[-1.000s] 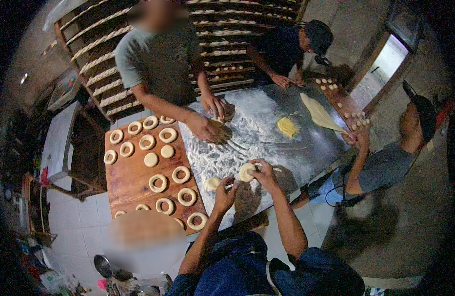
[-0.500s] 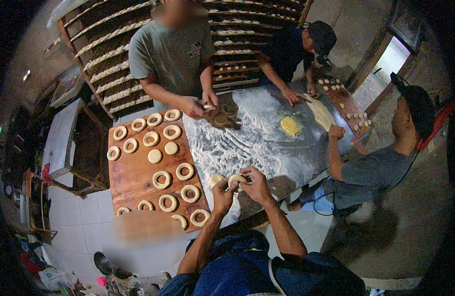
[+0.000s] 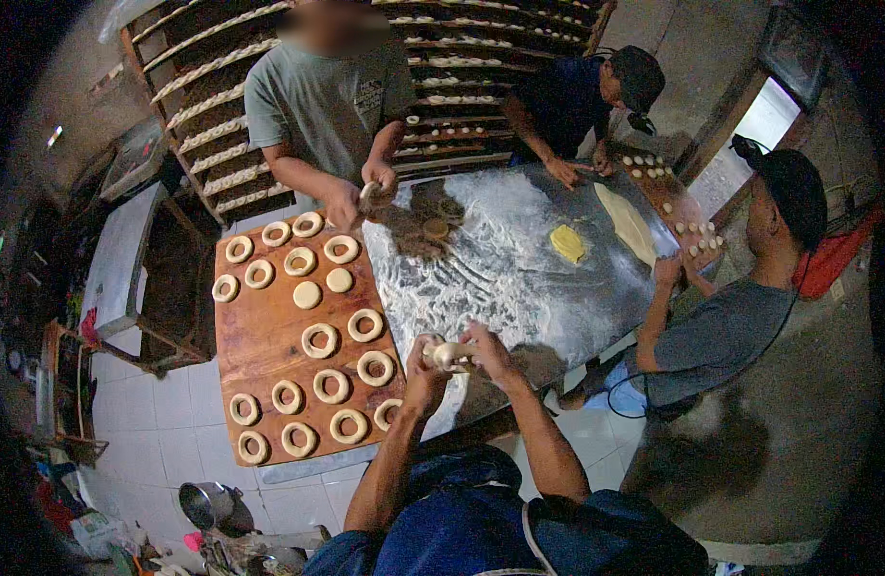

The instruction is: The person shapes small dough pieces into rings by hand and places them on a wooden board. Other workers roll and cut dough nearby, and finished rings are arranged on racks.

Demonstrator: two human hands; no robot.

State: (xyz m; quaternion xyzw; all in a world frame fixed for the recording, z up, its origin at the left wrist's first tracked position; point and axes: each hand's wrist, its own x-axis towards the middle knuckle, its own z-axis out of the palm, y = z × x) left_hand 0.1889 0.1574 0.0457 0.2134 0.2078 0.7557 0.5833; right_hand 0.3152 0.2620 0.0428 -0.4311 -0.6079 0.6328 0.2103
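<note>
In front of me, over the near edge of the floured table, a pale piece of dough (image 3: 446, 356) is held between both hands. My left hand (image 3: 426, 376) is closed around its left side. My right hand (image 3: 490, 357) pinches its right end with the thumb and fingers. Fingers cover part of the dough, so its full shape cannot be made out. To the left lies a brown wooden board (image 3: 262, 348) with several dough rings (image 3: 331, 386) and two flat dough discs (image 3: 308, 294).
Across the table a person in a grey-green shirt holds a dough ring (image 3: 369, 192). Two people at the right handle a long dough sheet (image 3: 623, 219) near a yellow lump (image 3: 566, 244). A small board (image 3: 668, 197) carries dough pieces. Behind stands a loaded rack (image 3: 207, 125).
My hands have shifted slightly left and turned the dough. The person across has moved their hands left toward the board. At the right, one person's hand has drawn back from the dough sheet.
</note>
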